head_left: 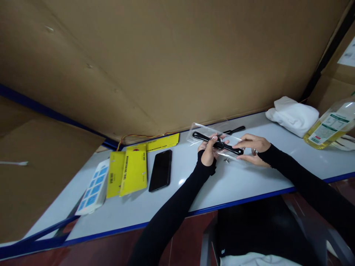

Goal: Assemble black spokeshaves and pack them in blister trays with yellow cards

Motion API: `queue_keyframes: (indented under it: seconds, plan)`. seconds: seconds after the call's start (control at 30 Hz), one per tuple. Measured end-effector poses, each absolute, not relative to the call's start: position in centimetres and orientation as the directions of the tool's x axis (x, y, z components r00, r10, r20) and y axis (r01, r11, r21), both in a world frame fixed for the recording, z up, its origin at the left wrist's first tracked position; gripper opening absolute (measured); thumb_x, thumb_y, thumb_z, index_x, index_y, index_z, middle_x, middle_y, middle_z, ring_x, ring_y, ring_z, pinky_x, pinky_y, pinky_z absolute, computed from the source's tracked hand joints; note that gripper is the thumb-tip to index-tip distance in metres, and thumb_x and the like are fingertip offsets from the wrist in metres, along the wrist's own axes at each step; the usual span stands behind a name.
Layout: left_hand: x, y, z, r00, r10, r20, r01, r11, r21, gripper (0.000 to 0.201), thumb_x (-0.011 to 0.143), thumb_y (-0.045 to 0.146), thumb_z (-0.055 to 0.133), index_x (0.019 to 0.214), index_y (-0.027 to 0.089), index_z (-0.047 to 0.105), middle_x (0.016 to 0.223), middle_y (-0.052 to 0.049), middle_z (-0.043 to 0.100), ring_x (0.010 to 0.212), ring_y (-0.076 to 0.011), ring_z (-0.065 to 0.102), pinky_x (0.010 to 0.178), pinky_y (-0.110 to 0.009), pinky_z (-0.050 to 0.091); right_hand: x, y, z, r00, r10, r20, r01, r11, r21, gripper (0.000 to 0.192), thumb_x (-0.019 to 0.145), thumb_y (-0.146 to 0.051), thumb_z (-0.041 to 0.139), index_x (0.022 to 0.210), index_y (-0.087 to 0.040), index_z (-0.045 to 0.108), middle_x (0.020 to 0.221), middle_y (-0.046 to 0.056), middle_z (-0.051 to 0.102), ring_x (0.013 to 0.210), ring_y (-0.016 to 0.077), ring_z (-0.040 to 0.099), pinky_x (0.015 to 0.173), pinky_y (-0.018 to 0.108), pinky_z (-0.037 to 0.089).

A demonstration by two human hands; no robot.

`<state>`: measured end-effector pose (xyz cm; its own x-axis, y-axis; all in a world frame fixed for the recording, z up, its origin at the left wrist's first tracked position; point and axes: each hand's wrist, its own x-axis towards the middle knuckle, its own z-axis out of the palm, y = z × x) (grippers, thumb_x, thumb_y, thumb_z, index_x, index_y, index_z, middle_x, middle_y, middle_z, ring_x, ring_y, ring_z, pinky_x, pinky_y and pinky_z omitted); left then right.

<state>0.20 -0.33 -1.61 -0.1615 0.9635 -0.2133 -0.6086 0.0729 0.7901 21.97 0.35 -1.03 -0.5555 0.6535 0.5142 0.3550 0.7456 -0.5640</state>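
Note:
A black two-handled spokeshave (203, 137) with a clear plastic bag (197, 129) around it is raised above the table. My left hand (208, 153) grips its middle from below, thumb lying across the top. My right hand (255, 149) pinches the right handle end and the bag's edge between thumb and fingers. Beneath my hands, a small shiny metal piece (226, 160) lies on the table. Just behind, a second black-handled tool (237, 129) rests on the surface, partly hidden by the bag.
Left of my hands lie a black phone (161, 170), several yellow packets (134, 171) and a white organizer with blue compartments (95, 188). At the right are a white cloth bundle (295, 115) and a bottle of yellow liquid (328, 125). Cardboard (177, 62) walls the table's back.

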Motion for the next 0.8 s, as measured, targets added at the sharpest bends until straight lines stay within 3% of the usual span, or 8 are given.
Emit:
queue_keyframes:
  seconds: [0.13, 0.3, 0.43, 0.5, 0.63, 0.7, 0.8]
  plan:
    - [0.1, -0.4, -1.6, -0.136, 0.970, -0.203, -0.582, 0.087, 0.808, 0.056, 0.069, 0.030, 0.091, 0.115, 0.014, 0.065, 0.099, -0.013, 0.079, 0.093, -0.0347, 0.079, 0.086, -0.050, 0.065, 22.6, 1.3, -1.6, -0.602, 0.598, 0.530, 0.360, 0.795, -0.488, 0.034, 0.091, -0.044, 0.076, 0.119, -0.025, 0.079, 0.106, 0.007, 0.073, 0.078, 0.0149, 0.067, 0.070, 0.028, 0.058]
    - [-0.2, 0.0, -1.6, -0.164, 0.965, -0.204, -0.546, 0.083, 0.834, 0.054, 0.071, 0.035, 0.090, 0.114, 0.014, 0.066, 0.097, -0.013, 0.080, 0.082, -0.0318, 0.080, 0.077, -0.045, 0.067, 22.4, 1.2, -2.7, -0.583, 0.528, 0.617, 0.521, 0.826, -0.214, 0.030, 0.100, -0.042, 0.066, 0.121, -0.026, 0.078, 0.125, 0.011, 0.074, 0.105, 0.0239, 0.073, 0.087, 0.036, 0.062]
    - [-0.3, 0.2, -1.8, -0.167, 0.972, -0.162, -0.490, 0.061, 0.869, 0.052, 0.070, 0.041, 0.091, 0.106, 0.012, 0.069, 0.096, -0.014, 0.080, 0.088, -0.0328, 0.079, 0.076, -0.044, 0.067, 21.6, 0.9, -3.7, -0.601, 0.548, 0.582, 0.629, 0.773, -0.078, 0.038, 0.100, -0.038, 0.065, 0.136, -0.029, 0.069, 0.145, 0.013, 0.064, 0.121, 0.0304, 0.066, 0.085, 0.039, 0.063]
    - [-0.3, 0.2, -2.0, -0.147, 0.981, -0.129, -0.442, 0.051, 0.895, 0.050, 0.072, 0.046, 0.089, 0.103, 0.012, 0.070, 0.099, -0.015, 0.080, 0.092, -0.0338, 0.079, 0.076, -0.044, 0.067, 21.2, 1.0, -4.5, -0.622, 0.531, 0.576, 0.630, 0.775, -0.034, 0.045, 0.096, -0.031, 0.069, 0.141, -0.026, 0.065, 0.150, 0.016, 0.059, 0.134, 0.0335, 0.057, 0.092, 0.043, 0.062]
    - [-0.3, 0.2, -2.3, -0.124, 0.971, -0.203, -0.400, 0.138, 0.906, 0.049, 0.079, 0.052, 0.083, 0.102, 0.011, 0.069, 0.099, -0.016, 0.079, 0.090, -0.0338, 0.079, 0.071, -0.044, 0.068, 20.6, 1.4, -5.8, -0.647, 0.519, 0.559, 0.597, 0.801, -0.051, 0.049, 0.088, -0.017, 0.066, 0.137, -0.016, 0.066, 0.144, 0.018, 0.063, 0.125, 0.0300, 0.062, 0.098, 0.042, 0.059]
    - [-0.2, 0.3, -2.4, -0.089, 0.957, -0.275, -0.394, 0.220, 0.893, 0.050, 0.082, 0.053, 0.080, 0.104, 0.010, 0.068, 0.097, -0.017, 0.079, 0.086, -0.0331, 0.079, 0.068, -0.043, 0.068, 20.2, 1.5, -6.0, -0.645, 0.601, 0.473, 0.633, 0.766, -0.109, 0.048, 0.087, -0.014, 0.062, 0.135, -0.015, 0.066, 0.136, 0.018, 0.069, 0.116, 0.0280, 0.066, 0.089, 0.037, 0.059]
    - [0.0, 0.2, -2.6, -0.006, 0.940, -0.342, -0.357, 0.317, 0.879, 0.048, 0.086, 0.052, 0.077, 0.106, 0.009, 0.069, 0.098, -0.018, 0.079, 0.080, -0.0315, 0.080, 0.066, -0.042, 0.067, 19.6, 1.0, -5.3, -0.556, 0.785, 0.273, 0.761, 0.613, -0.213, 0.030, 0.096, -0.018, 0.054, 0.121, -0.015, 0.072, 0.109, 0.017, 0.078, 0.105, 0.0273, 0.069, 0.076, 0.031, 0.054]
